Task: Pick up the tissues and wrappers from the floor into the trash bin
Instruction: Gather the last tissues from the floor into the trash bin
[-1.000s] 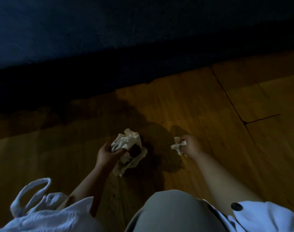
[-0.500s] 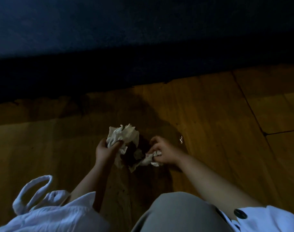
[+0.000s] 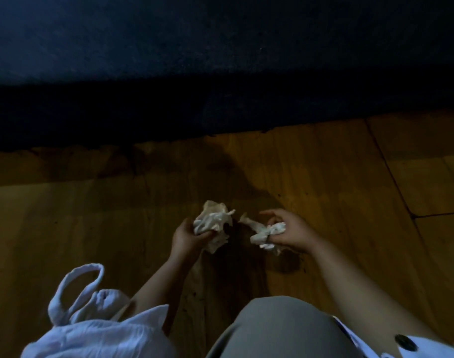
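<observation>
Left grip (image 3: 187, 236), right grip (image 3: 293, 233) clutch crumpled tissues (image 3: 213, 218).

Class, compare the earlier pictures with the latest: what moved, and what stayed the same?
The right hand carried its small tissue leftward, nearer the tissue wad. The left hand kept gripping that wad; nothing was let go.

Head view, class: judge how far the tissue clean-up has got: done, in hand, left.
Done: both tissue lots are up off the wooden floor. In hand: the left hand grips a big tissue wad; the right hand pinches a smaller tissue. Left: binning both; no trash bin is in view.
</observation>
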`<action>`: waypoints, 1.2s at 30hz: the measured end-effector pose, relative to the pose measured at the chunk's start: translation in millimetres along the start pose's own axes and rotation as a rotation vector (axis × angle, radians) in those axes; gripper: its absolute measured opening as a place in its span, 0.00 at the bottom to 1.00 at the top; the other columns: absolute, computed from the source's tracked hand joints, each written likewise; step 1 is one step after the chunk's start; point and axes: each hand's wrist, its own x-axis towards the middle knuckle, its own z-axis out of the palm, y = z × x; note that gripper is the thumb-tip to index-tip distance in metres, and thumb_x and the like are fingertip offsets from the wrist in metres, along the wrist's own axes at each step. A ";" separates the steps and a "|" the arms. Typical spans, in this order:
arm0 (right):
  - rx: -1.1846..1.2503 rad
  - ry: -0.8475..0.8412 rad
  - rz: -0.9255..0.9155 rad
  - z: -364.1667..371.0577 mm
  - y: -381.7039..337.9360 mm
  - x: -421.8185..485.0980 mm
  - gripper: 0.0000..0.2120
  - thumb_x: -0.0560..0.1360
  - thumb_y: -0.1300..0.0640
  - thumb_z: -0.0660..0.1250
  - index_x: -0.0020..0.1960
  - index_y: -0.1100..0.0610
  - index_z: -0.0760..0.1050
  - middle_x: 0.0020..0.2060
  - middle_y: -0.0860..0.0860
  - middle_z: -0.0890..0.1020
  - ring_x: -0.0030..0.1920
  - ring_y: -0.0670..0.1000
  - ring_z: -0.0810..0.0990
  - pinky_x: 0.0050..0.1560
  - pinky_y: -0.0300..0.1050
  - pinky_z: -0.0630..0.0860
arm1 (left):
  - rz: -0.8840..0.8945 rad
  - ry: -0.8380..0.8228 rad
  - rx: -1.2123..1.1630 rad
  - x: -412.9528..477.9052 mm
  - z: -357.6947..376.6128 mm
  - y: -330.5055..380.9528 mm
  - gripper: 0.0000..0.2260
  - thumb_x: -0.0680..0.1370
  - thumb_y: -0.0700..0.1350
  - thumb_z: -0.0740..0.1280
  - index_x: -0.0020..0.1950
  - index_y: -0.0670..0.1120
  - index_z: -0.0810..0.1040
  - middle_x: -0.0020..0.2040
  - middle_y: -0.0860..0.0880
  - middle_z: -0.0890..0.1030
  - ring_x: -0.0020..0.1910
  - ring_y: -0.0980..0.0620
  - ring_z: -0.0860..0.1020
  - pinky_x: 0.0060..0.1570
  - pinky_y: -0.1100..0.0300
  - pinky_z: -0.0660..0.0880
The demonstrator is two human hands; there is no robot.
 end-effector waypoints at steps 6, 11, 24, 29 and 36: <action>-0.214 0.186 0.056 -8.2 20.0 0.7 0.33 0.69 0.62 0.73 0.70 0.54 0.65 0.64 0.56 0.70 0.61 0.53 0.73 0.56 0.41 0.72 | 0.004 -0.017 0.155 8.0 25.7 -12.6 0.22 0.73 0.40 0.70 0.65 0.46 0.69 0.59 0.47 0.77 0.55 0.50 0.78 0.55 0.50 0.78; -0.396 0.169 0.041 0.6 24.8 8.5 0.28 0.71 0.60 0.71 0.69 0.57 0.67 0.70 0.55 0.63 0.68 0.55 0.67 0.65 0.41 0.65 | 0.031 0.004 0.312 17.8 33.7 -21.3 0.23 0.74 0.39 0.69 0.67 0.50 0.68 0.61 0.51 0.73 0.50 0.56 0.76 0.48 0.57 0.77; -0.165 0.333 0.206 3.5 9.8 5.1 0.15 0.74 0.65 0.66 0.60 0.63 0.75 0.52 0.58 0.81 0.42 0.49 0.76 0.37 0.37 0.70 | -0.329 -0.165 0.043 18.6 18.2 12.1 0.13 0.73 0.41 0.70 0.55 0.40 0.73 0.45 0.44 0.78 0.43 0.48 0.79 0.36 0.60 0.78; 0.000 0.394 0.235 6.9 9.1 8.4 0.15 0.72 0.66 0.68 0.58 0.64 0.76 0.54 0.59 0.80 0.47 0.51 0.75 0.44 0.39 0.70 | -0.456 -0.435 0.038 30.2 5.6 30.3 0.38 0.65 0.58 0.73 0.69 0.41 0.67 0.57 0.39 0.75 0.51 0.43 0.77 0.50 0.51 0.77; -0.009 0.411 0.288 12.1 8.0 14.3 0.15 0.73 0.65 0.68 0.60 0.63 0.75 0.57 0.60 0.79 0.56 0.57 0.77 0.46 0.40 0.69 | -0.409 -0.518 -0.049 35.0 4.4 25.9 0.48 0.59 0.64 0.70 0.73 0.43 0.60 0.74 0.39 0.60 0.70 0.39 0.65 0.72 0.46 0.62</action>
